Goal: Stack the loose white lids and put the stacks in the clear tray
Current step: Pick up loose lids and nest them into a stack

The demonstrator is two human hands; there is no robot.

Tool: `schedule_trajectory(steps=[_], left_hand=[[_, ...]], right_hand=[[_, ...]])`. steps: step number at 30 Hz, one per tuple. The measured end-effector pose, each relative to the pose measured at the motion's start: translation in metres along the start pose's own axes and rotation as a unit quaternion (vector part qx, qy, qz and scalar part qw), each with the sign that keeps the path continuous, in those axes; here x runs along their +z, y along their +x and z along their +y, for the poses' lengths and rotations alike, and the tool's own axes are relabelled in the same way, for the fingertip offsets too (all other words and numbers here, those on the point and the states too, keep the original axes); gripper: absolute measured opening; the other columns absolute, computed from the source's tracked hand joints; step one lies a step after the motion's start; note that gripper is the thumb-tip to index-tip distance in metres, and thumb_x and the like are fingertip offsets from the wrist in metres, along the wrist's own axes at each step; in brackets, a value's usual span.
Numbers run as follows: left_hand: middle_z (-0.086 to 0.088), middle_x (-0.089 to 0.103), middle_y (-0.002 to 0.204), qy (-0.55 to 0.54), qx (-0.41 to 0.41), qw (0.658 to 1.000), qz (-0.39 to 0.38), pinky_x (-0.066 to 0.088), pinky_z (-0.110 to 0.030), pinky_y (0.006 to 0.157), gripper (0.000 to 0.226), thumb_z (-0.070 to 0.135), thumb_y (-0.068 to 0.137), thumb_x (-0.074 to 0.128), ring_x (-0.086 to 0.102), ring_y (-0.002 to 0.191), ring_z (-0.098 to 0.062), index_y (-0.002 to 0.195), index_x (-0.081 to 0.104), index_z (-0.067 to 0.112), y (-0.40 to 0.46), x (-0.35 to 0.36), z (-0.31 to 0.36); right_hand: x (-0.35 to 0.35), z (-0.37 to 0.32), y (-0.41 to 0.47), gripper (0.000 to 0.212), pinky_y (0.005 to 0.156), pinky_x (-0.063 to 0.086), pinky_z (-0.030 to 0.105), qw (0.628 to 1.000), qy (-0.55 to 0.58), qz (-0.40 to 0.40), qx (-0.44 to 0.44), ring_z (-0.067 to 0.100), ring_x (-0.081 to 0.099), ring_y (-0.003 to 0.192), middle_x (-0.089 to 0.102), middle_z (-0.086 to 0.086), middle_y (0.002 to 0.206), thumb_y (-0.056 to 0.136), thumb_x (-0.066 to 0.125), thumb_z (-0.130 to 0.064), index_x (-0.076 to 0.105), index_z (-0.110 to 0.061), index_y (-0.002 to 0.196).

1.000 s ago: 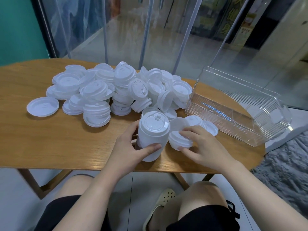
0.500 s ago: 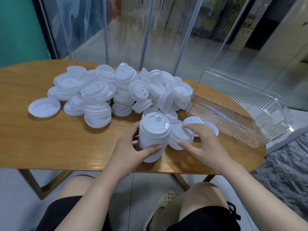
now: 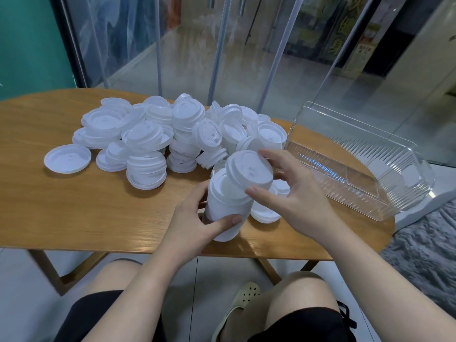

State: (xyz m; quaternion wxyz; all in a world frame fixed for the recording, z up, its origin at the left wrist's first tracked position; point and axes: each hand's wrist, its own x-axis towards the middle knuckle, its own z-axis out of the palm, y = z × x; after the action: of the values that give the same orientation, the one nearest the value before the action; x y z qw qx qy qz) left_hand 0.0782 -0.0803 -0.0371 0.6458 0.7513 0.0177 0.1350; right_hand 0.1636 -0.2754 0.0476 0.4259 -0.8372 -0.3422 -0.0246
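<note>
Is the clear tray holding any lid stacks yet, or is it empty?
Empty. The clear tray shows only its ribbed floor and walls; the one tall stack is gripped in the left hand over the table.

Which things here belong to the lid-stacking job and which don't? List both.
Job: left hand gripping the lid stack; right hand holding a lid over it; loose lid pile; clear tray.
Not: wooden table; slipper; grey rug.

lids [image 3: 145, 137]: white plastic, smooth, faint sheen | tray [image 3: 404, 159]: clear ribbed plastic, glossy | surface [image 3: 74, 213]: wood grain, satin, soft glare | floor rug [image 3: 424, 257]: grey, rough pile | shorts [image 3: 306, 327]: black matt cloth | slipper [image 3: 243, 299]: pale perforated rubbery plastic
</note>
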Motion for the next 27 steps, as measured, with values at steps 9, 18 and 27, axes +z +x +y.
schedule_trajectory(steps=[9,18,27], left_hand=[[0.023,0.069,0.121,-0.015,0.006,1.000,0.006,0.053,-0.015,0.084,0.071,0.035,0.070,0.093,0.062,0.115,-0.001,0.131,0.057,0.048,0.001,0.001,0.001],[0.022,0.070,0.119,-0.019,0.000,1.000,0.007,0.050,-0.010,0.082,0.075,0.023,0.070,0.094,0.064,0.111,-0.001,0.133,0.059,0.044,0.001,0.001,0.001],[0.025,0.069,0.119,-0.015,0.010,1.000,0.012,0.050,-0.010,0.082,0.076,0.024,0.069,0.094,0.063,0.112,0.000,0.130,0.056,0.050,0.001,0.001,0.003]], right_hand=[[0.018,-0.004,0.005,0.073,0.103,0.045,0.021,0.998,-0.036,-0.040,0.015,0.001,0.052,0.128,0.057,-0.020,0.134,0.076,0.079,-0.055,0.059,-0.027,0.140],[0.017,-0.006,0.000,0.066,0.096,0.042,0.012,0.997,-0.043,-0.051,0.034,-0.002,0.053,0.126,0.058,-0.026,0.130,0.076,0.085,-0.053,0.059,-0.035,0.134],[0.014,-0.008,0.001,0.074,0.103,0.043,0.021,0.995,-0.030,-0.070,0.057,-0.005,0.052,0.128,0.059,-0.026,0.132,0.069,0.074,-0.070,0.054,-0.042,0.135]])
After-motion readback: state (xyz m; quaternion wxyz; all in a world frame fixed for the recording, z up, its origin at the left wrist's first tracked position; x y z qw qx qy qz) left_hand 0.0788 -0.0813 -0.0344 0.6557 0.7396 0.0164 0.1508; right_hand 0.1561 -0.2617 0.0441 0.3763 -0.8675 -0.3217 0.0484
